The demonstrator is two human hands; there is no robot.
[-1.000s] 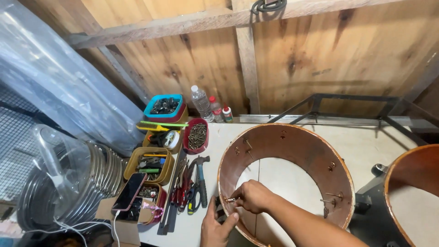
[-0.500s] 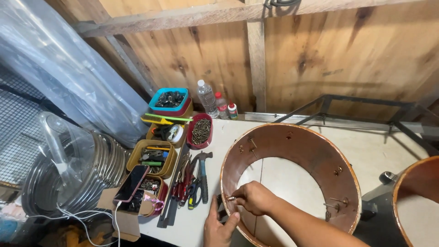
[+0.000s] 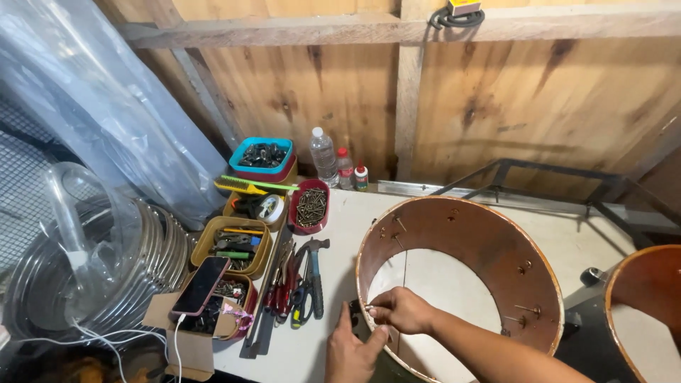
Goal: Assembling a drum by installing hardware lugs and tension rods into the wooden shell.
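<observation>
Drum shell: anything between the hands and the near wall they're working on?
Nothing visible. The right hand reaches inside the drum shell and rests against its near wall; the left hand presses the same wall from outside. The hammer and pliers lie apart, to the left.

A pale worktable (image 3: 340,234) carries a large brown drum shell (image 3: 489,248) standing open side up. Left of the drum shell lie a hammer (image 3: 314,273) and red-handled tools (image 3: 282,284). Beyond those sit tins of small parts (image 3: 234,245), a red tray of screws (image 3: 310,206) and a clear bottle (image 3: 324,156).
</observation>
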